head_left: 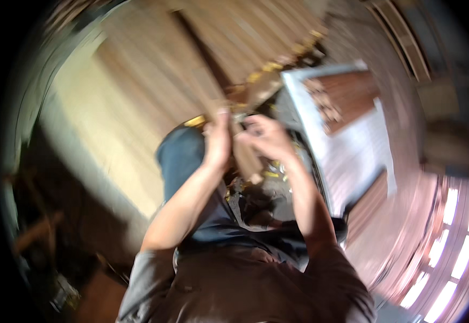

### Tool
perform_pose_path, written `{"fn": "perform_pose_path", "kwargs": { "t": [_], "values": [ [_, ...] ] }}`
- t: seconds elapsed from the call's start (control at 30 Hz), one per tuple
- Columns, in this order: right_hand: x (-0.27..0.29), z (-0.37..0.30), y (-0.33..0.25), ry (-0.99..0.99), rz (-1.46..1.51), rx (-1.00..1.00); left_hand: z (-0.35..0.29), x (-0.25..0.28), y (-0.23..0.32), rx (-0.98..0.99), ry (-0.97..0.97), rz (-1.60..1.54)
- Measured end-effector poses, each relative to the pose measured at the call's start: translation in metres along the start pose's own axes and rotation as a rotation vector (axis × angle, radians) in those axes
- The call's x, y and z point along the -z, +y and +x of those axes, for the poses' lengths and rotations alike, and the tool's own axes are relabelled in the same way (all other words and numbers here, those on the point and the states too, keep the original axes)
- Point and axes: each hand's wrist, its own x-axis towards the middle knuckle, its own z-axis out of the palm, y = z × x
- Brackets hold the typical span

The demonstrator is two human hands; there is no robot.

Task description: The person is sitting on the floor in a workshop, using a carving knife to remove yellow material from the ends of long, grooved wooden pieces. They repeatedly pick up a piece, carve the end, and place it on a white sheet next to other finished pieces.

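Note:
A long narrow wooden strip [248, 161] lies slantwise between my hands, its near end above my lap. My left hand [219, 141] is closed on the strip's left side, thumb pointing away from me. On the other side my right hand [269, 137] is closed with bent fingers against the strip. Something small and dark shows at its fingertips, too blurred to name. Beyond my hands, wooden boards [148, 70] lie side by side, with a dark gap [202, 48] between two of them.
To the right, a pale sheet or panel [347, 156] carries a stack of reddish-brown wood pieces [347, 99] and another brown board [371, 191]. Yellow scraps [269, 67] line the boards' ends. A cream-coloured surface [92, 107] spreads on the left. My knee [183, 151] is beside the boards.

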Motion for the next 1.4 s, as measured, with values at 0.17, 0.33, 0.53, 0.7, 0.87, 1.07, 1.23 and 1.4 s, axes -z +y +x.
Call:
{"fn": "perform_pose_path", "kwargs": {
  "t": [0.17, 0.33, 0.53, 0.7, 0.87, 1.07, 1.23, 1.4],
  "values": [
    [-0.004, -0.017, -0.025, 0.019, -0.381, 0.124, -0.003, 0.006, 0.012, 0.142, -0.173, -0.136],
    [0.012, -0.016, -0.012, 0.104, -0.193, 0.234, 0.002, 0.020, 0.034, 0.189, -0.255, -0.233],
    [0.012, -0.036, -0.031, -0.026, -0.134, 0.037, -0.007, 0.020, 0.040, 0.089, -0.302, 0.002],
    [0.003, -0.067, 0.014, 0.190, -0.075, 0.050, -0.035, -0.015, 0.022, -0.288, -0.388, 0.194],
    [0.017, -0.109, 0.057, 0.583, 0.387, 0.194, -0.047, -0.080, 0.024, -0.284, -0.668, 0.549],
    [0.109, -0.143, 0.105, 0.960, 0.531, -0.137, -0.030, -0.141, 0.013, -0.584, -0.864, 1.191],
    [0.198, -0.129, 0.191, 1.268, 0.520, -0.138, -0.011, -0.136, -0.029, -0.525, -1.018, 1.625],
    [0.264, -0.085, 0.301, 1.446, 0.570, -0.111, -0.013, -0.144, -0.038, -0.429, -1.253, 2.089]
  ]
}}
